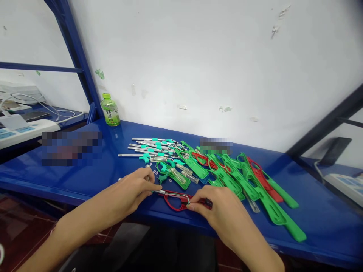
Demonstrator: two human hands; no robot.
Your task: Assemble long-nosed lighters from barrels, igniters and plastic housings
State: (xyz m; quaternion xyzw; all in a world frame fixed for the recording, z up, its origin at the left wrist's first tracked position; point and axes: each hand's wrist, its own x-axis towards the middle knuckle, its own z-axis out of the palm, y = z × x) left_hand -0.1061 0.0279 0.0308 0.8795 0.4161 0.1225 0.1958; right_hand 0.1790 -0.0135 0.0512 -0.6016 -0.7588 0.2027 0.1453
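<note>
My left hand [133, 190] and my right hand [215, 206] meet over a red plastic lighter frame [174, 200] that lies near the front edge of the blue table [85, 177]. The left fingers pinch the metal tube end at its left. The right fingers pinch its right end beside a small wire part. Just behind the hands lies a heap of green and red lighter frames [241, 177]. Left of that heap sits a row of metal tubes with teal fittings [150, 149].
A green tea bottle [110, 110] stands at the back by a blue rack post [75, 53]. White devices with cables [19, 126] sit on the shelf to the left. Another device [344, 185] lies at the right. A white wall is behind.
</note>
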